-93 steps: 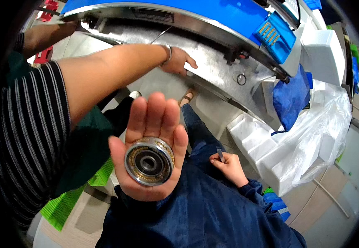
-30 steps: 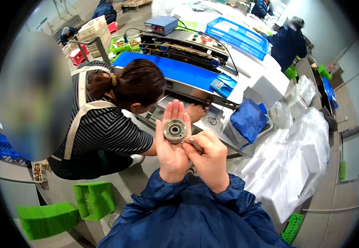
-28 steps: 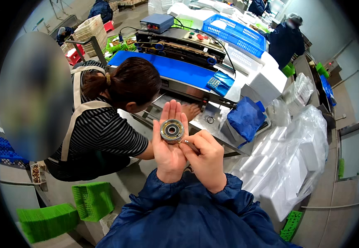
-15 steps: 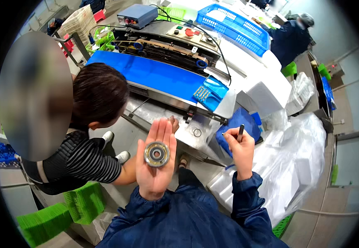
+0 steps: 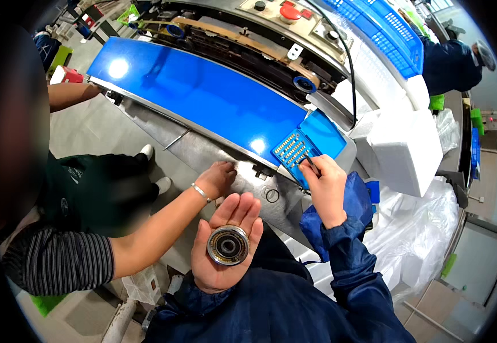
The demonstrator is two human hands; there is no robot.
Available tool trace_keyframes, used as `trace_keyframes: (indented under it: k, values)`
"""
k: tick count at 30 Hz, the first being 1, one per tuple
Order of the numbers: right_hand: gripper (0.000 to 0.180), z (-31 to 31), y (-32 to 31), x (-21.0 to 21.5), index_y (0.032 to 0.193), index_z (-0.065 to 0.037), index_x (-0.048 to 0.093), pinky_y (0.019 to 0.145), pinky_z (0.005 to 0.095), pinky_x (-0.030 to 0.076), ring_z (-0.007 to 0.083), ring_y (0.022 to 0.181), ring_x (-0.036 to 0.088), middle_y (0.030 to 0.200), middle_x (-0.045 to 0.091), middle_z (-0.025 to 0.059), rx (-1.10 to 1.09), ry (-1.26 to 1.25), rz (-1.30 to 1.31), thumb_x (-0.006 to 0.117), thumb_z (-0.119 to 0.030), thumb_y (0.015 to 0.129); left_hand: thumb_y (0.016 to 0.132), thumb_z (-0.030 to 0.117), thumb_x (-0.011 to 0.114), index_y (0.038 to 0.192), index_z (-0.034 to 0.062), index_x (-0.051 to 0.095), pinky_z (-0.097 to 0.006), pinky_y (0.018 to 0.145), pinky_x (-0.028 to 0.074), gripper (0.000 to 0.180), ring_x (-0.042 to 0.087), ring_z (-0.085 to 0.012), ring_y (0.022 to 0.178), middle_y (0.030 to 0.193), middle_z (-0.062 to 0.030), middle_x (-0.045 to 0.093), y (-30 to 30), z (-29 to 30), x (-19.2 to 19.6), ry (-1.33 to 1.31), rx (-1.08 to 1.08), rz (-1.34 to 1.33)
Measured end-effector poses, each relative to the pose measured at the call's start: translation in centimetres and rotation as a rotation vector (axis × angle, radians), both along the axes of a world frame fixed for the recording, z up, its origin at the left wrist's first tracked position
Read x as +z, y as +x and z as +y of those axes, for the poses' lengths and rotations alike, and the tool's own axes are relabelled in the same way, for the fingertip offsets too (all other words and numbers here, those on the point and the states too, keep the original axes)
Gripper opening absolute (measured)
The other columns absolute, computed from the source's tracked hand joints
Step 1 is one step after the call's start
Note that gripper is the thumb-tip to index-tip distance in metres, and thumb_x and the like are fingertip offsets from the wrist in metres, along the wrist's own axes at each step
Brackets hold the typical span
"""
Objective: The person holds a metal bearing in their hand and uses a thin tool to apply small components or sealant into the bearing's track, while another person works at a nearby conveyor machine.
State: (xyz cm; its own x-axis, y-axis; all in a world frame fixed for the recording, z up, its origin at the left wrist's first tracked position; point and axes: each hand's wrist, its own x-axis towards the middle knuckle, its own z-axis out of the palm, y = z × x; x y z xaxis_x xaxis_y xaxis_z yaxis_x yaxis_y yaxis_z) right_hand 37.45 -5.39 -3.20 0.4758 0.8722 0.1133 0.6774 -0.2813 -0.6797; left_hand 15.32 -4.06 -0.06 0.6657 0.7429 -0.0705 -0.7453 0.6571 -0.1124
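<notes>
On the flat, upturned palm of my left hand (image 5: pixel 220 271) lies a round metal wheel (image 5: pixel 228 245) with a dark hub and a ring of small brass-coloured pieces; the fingers are stretched out beneath it. My right hand (image 5: pixel 328 186) pinches a slim dark tool (image 5: pixel 312 166) that looks like tweezers, its tip hidden. That hand is over the edge of an opened blue case (image 5: pixel 322 132), in which rows of small brass type pieces (image 5: pixel 292 150) stand. The case rests at the right end of the blue conveyor belt (image 5: pixel 202 94).
A co-worker's hand (image 5: pixel 217 178) reaches over the metal ledge from the left, near two thin dark rings (image 5: pixel 271 195). Behind the belt is the machine's control panel with a red button (image 5: pixel 289 14). White foam boxes (image 5: pixel 405 148), plastic wrap (image 5: pixel 425 228) and a blue crate (image 5: pixel 391 40) stand at right.
My right hand has moved up to the blue case with the tweezers. The view has come closer to the belt. The wheel remains on my left palm; the co-worker's arm now reaches further in.
</notes>
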Motion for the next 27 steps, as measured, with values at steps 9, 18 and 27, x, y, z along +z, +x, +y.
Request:
trace_keyframes:
  k: [9, 18, 27]
  values:
    - [0.007, 1.0, -0.3, 0.1, 0.078, -0.005, 0.061, 0.055, 0.0352, 0.047, 0.0275, 0.064, 0.059, 0.075, 0.057, 0.0092, 0.007, -0.060, -0.143, 0.068, -0.005, 0.075, 0.099, 0.037, 0.030, 0.142, 0.0026, 0.026, -0.038, 0.113, 0.022, 0.055, 0.022, -0.0240, 0.139, 0.147, -0.0133, 0.028, 0.4, 3.3, -0.9, 0.037, -0.072, 0.067]
    - [0.009, 1.9, -1.0, 1.1, 0.076, -0.001, 0.061, 0.055, 0.0347, 0.045, 0.0284, 0.062, 0.057, 0.073, 0.056, 0.0114, 0.059, -0.201, -0.336, 0.069, -0.004, 0.073, 0.099, 0.038, 0.033, 0.141, 0.0001, 0.027, -0.037, 0.112, 0.025, 0.057, 0.024, -0.0260, 0.138, 0.146, -0.0163, 0.030, -0.2, 5.0, -1.0, 0.000, -0.100, 0.079]
    - [0.009, 0.6, 1.2, 4.2, 0.077, 0.001, 0.063, 0.048, 0.0250, 0.036, 0.0114, 0.053, 0.046, 0.061, 0.052, 0.0021, -0.320, -0.103, 0.306, 0.070, -0.005, 0.077, 0.099, 0.038, 0.032, 0.141, 0.0009, 0.027, -0.037, 0.112, 0.024, 0.057, 0.025, -0.0248, 0.138, 0.146, -0.0153, 0.030, -0.4, 5.9, -1.1, 0.014, -0.126, 0.085]
